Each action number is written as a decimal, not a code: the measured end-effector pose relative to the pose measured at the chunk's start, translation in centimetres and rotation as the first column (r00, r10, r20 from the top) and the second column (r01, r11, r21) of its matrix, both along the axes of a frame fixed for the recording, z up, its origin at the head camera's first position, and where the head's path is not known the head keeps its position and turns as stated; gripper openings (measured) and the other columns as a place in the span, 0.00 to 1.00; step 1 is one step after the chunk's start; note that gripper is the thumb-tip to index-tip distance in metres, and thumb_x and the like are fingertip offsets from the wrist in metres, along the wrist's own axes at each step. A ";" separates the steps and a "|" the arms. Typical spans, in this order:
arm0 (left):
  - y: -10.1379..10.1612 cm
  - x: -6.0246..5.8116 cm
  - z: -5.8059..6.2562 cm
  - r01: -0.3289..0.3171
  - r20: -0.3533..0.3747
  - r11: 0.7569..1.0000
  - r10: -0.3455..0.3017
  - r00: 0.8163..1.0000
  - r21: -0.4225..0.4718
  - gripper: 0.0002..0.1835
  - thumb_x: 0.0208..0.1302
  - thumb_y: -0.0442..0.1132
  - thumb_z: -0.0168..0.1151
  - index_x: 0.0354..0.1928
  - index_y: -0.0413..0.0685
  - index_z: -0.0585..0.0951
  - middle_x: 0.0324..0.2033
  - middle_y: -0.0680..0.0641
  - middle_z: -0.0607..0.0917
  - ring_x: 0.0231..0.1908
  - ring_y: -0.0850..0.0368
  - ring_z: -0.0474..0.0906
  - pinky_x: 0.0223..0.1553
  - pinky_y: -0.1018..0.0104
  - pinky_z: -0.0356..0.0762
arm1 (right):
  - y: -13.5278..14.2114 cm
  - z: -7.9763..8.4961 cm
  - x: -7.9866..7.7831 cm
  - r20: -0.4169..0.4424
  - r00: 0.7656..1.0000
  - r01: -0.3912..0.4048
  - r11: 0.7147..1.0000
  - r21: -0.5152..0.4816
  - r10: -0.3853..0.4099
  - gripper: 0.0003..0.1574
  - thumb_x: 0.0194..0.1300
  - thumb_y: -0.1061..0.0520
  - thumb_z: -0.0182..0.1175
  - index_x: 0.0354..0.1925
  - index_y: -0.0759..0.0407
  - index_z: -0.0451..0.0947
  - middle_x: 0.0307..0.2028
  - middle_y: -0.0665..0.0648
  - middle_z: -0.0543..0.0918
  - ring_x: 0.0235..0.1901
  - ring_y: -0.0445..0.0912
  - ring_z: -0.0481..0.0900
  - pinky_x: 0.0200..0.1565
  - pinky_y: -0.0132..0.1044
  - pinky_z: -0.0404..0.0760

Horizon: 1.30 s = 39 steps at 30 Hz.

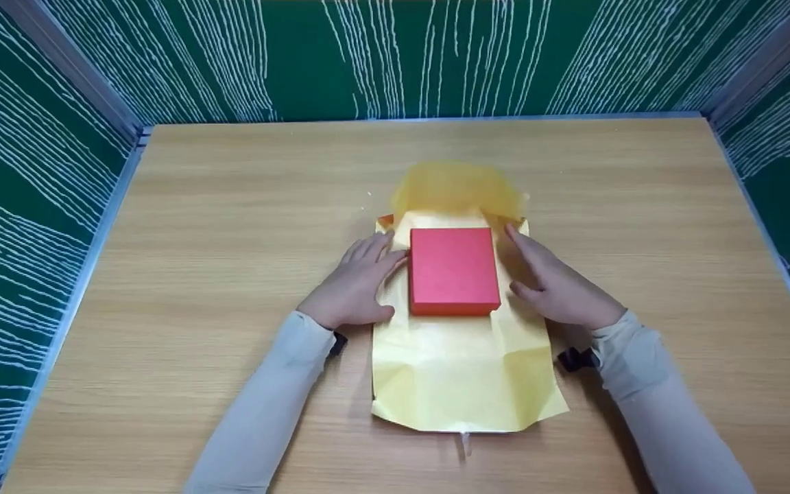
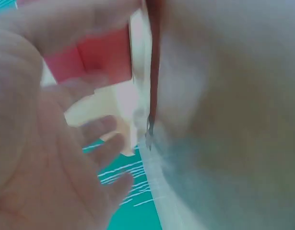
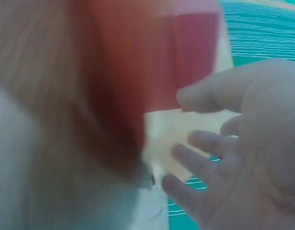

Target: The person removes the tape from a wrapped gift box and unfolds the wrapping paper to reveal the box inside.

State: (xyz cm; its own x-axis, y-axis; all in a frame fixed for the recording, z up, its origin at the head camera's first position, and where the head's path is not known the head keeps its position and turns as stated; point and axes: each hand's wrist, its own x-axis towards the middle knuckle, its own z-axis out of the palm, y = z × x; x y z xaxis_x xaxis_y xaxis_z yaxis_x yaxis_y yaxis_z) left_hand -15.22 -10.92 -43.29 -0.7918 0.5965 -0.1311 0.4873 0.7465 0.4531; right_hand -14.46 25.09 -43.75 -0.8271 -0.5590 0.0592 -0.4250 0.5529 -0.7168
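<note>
A red square box (image 1: 455, 267) lies flat on a creased sheet of yellow paper (image 1: 460, 377) in the middle of the table. My left hand (image 1: 357, 281) is spread at the box's left side, one fingertip at or close to its edge. On the right, my right hand (image 1: 563, 281) hovers over or rests on the paper's edge, its fingers extended and a small gap from the box. The left wrist view has the box (image 2: 104, 55) beyond the thumb and loosely spread fingers. In the right wrist view, the box (image 3: 197, 48) appears past the thumb, with nothing held.
The wooden table (image 1: 230, 206) extends around the paper. Behind the box, the paper's far end (image 1: 457, 189) is raised and looks blurred. A thin clear strip (image 1: 465, 444) sticks out at the near edge. Green walls with white lines (image 1: 306, 62) enclose the table's back and sides.
</note>
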 end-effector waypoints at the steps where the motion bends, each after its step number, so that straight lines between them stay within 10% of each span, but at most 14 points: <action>1: 0.0 -0.4 -0.1 0.006 0.002 1.000 -0.006 1.000 0.010 0.50 0.57 0.44 0.68 0.81 0.51 0.58 0.82 0.42 0.45 0.82 0.47 0.38 0.79 0.51 0.33 | 0.2 -0.1 -0.1 -0.002 1.000 0.016 1.000 0.023 -0.016 0.58 0.67 0.70 0.59 0.83 0.61 0.37 0.81 0.69 0.46 0.79 0.66 0.47 0.75 0.65 0.48; 10: 0.0 -3.6 -0.4 -0.075 0.069 0.990 0.067 0.995 0.120 0.52 0.58 0.38 0.61 0.84 0.56 0.48 0.83 0.48 0.39 0.82 0.51 0.32 0.79 0.47 0.31 | 1.5 -0.9 0.3 0.035 0.999 -0.008 0.988 0.156 0.002 0.59 0.62 0.62 0.62 0.81 0.67 0.42 0.80 0.71 0.49 0.79 0.67 0.44 0.77 0.63 0.38; 18: -0.5 -4.7 -0.7 -0.132 0.145 0.991 0.135 0.980 -0.034 0.53 0.61 0.55 0.63 0.84 0.54 0.47 0.83 0.43 0.42 0.82 0.47 0.32 0.77 0.44 0.25 | 1.6 -0.6 0.9 0.009 0.998 -0.063 0.983 0.172 0.063 0.51 0.64 0.57 0.63 0.78 0.70 0.54 0.78 0.72 0.57 0.78 0.67 0.50 0.75 0.67 0.39; 22: -0.2 -3.2 -0.2 -0.132 0.074 0.990 0.135 0.988 -0.044 0.48 0.65 0.55 0.66 0.82 0.50 0.57 0.82 0.42 0.46 0.82 0.46 0.34 0.78 0.45 0.26 | 1.2 -0.2 1.6 -0.036 0.997 -0.059 0.982 0.178 0.066 0.50 0.64 0.59 0.64 0.77 0.70 0.57 0.76 0.71 0.60 0.77 0.67 0.53 0.75 0.67 0.41; 28: 0.6 1.7 0.8 0.030 -0.023 0.997 -0.032 0.999 -0.074 0.34 0.68 0.53 0.65 0.72 0.46 0.74 0.76 0.39 0.65 0.78 0.42 0.54 0.79 0.45 0.43 | 0.7 0.3 3.0 -0.133 0.988 -0.049 0.969 0.240 0.083 0.43 0.61 0.61 0.68 0.72 0.70 0.67 0.71 0.72 0.68 0.72 0.67 0.63 0.74 0.65 0.52; 34: 0.0 4.9 0.9 0.059 0.093 0.992 -0.049 0.995 -0.111 0.54 0.54 0.68 0.71 0.78 0.50 0.66 0.80 0.42 0.57 0.80 0.44 0.49 0.78 0.45 0.42 | 1.0 0.1 4.6 -0.184 0.978 -0.040 0.956 0.290 0.096 0.41 0.58 0.55 0.73 0.67 0.66 0.75 0.68 0.70 0.73 0.67 0.66 0.70 0.70 0.64 0.63; 39: -0.4 5.3 0.4 0.084 0.106 0.985 -0.068 0.992 -0.150 0.68 0.42 0.69 0.79 0.82 0.50 0.57 0.82 0.43 0.50 0.81 0.45 0.42 0.77 0.37 0.37 | 1.4 -0.1 5.6 -0.112 0.985 -0.086 0.939 0.332 0.130 0.60 0.51 0.40 0.79 0.73 0.65 0.68 0.75 0.68 0.64 0.74 0.64 0.61 0.74 0.65 0.49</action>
State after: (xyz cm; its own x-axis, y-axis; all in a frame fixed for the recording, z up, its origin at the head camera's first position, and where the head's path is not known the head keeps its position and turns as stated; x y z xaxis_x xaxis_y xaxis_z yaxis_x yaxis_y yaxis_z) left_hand -9.90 -11.35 -42.88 -0.7234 0.6208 -0.3022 0.5032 0.7737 0.3849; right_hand -8.88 26.52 -43.82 -0.7578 -0.6514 -0.0378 -0.5726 0.6917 -0.4400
